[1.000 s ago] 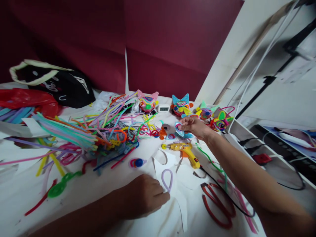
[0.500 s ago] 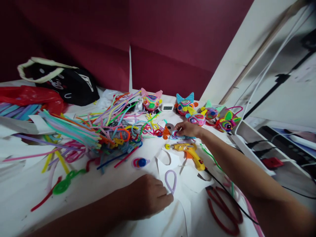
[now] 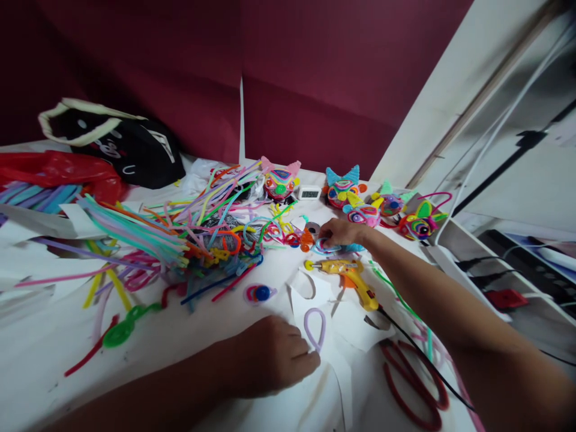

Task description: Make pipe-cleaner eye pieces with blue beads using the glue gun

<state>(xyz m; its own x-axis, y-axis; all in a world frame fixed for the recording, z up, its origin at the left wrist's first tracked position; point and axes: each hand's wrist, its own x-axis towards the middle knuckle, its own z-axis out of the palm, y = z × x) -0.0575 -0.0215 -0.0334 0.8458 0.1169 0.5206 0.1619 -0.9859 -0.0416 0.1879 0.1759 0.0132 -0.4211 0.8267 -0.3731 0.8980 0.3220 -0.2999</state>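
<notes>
My left hand (image 3: 283, 354) is closed in a pinch on the lower end of a lilac pipe-cleaner loop (image 3: 314, 330), which stands out above white paper cutouts (image 3: 310, 300). Farther back, my right hand (image 3: 337, 233) has its fingers bent down onto a light blue coiled piece (image 3: 322, 245); whether it grips the piece is hard to make out. Between the hands lies a yellow glue gun (image 3: 351, 279), its nozzle toward the left. A round coiled piece with a blue centre (image 3: 261, 293) rests beyond my left hand.
Red-handled scissors (image 3: 411, 384) lie at the lower right by the black cord. Pipe cleaners (image 3: 139, 234) are heaped on the left. Several colourful animal heads (image 3: 279, 180) and a small digital clock (image 3: 310, 192) stand at the back. A power strip (image 3: 517, 258) is at right.
The whole view has shifted slightly, so things appear a little farther right. Both hands keep nearly the same places, and the lilac loop is still in my left hand.
</notes>
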